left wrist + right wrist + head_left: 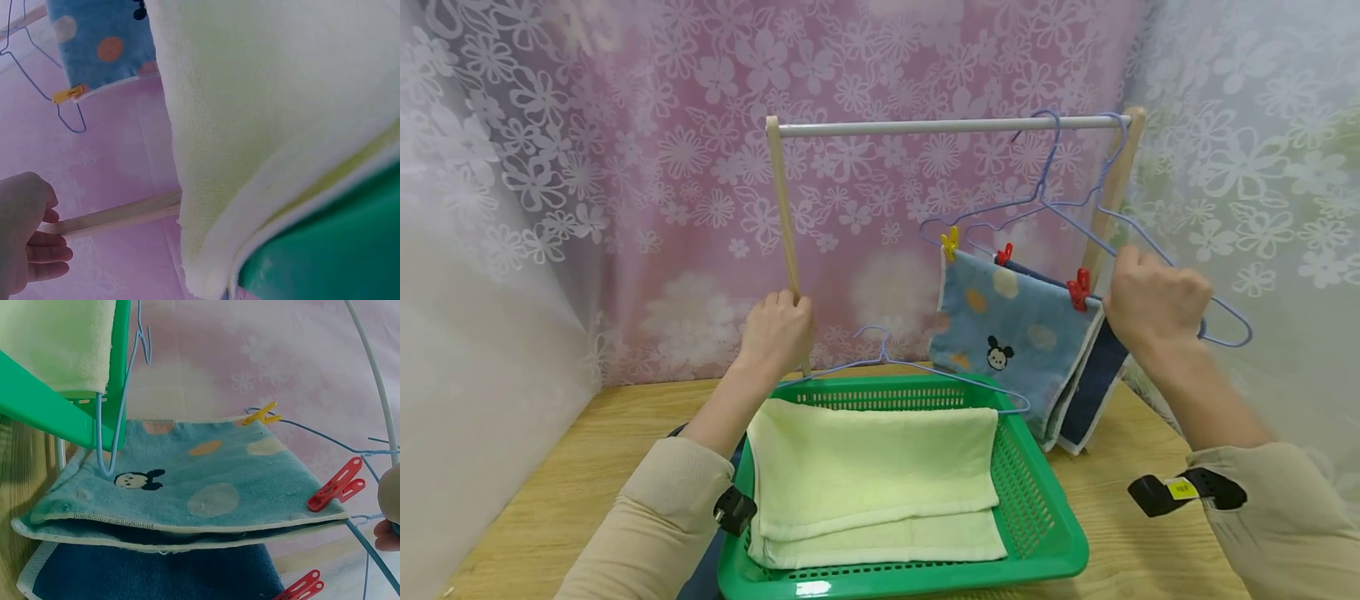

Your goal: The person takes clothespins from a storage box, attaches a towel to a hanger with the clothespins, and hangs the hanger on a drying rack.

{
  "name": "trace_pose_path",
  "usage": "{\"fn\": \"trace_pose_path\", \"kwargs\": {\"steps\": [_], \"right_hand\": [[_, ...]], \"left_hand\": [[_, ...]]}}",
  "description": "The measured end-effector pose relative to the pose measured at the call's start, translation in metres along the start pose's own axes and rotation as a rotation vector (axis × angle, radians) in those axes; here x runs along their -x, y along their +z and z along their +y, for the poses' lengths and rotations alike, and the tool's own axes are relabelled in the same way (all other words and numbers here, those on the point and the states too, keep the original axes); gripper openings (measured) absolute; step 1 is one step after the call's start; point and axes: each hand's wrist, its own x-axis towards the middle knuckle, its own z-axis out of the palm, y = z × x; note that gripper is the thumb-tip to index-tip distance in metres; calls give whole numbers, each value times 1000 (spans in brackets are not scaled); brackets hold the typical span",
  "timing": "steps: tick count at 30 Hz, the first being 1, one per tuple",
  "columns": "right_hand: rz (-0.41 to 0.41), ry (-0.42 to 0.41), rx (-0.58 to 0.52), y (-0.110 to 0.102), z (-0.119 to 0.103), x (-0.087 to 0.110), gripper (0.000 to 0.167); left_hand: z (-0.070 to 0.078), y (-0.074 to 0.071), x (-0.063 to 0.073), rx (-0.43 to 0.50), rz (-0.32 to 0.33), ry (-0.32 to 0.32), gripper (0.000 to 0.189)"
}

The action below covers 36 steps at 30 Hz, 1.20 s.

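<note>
My left grip (778, 329) wraps the post (782, 208), my right grip (1157, 300) curls round the front hanger (1043, 185), hung towards the rail's (887, 127) right end; best, I judge, brace steadily, shift gently, sparing the clipped towel (973, 321).

1. The left hand (25, 219), cut off by the left edge, grips the end of a pale wooden post (122, 215), its fingers curled about it.
2. The post slants slightly upward to the right until a pale yellow towel (269, 100) hides it.
3. That towel fills much of the upper right, its layered edges running diagonally above a smooth green basket (331, 237).
4. At upper left appears a blue towel (128, 31) with pale and orange spots and a black patch.
5. A yellow clothespin (67, 94) clips its corner to a blue hanger (75, 130).
6. Behind spreads a pinkish-purple curtain (131, 137), faintly floral.
</note>
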Motion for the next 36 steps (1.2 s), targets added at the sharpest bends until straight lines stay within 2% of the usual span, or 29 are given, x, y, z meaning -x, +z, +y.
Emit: {"fn": "trace_pose_path", "kwargs": {"steps": [5, 15, 19, 24, 32, 34, 36], "right_hand": [[-24, 6, -20, -1, -2, 1, 17], [-158, 78, -55, -7, -6, 2, 22], [-168, 70, -69, -11, -9, 3, 25], [-81, 22, -77, -11, -13, 7, 26], [222, -98, -77, -2, -21, 10, 24], [257, -133, -97, 1, -25, 11, 23], [239, -169, -117, 1, -30, 12, 20]], "left_hand": [[0, -1, 0, -7, -17, -6, 18], [-1, 1, 1, 1, -11, -7, 17], [-1, 0, 0, 1, -7, -1, 18], [-2, -1, 1, -1, -3, 6, 18], [-5, -4, 0, 1, -7, -1, 17], [-5, -8, 0, 10, 0, -9, 18], [-5, -12, 1, 18, 4, -16, 19]]}}
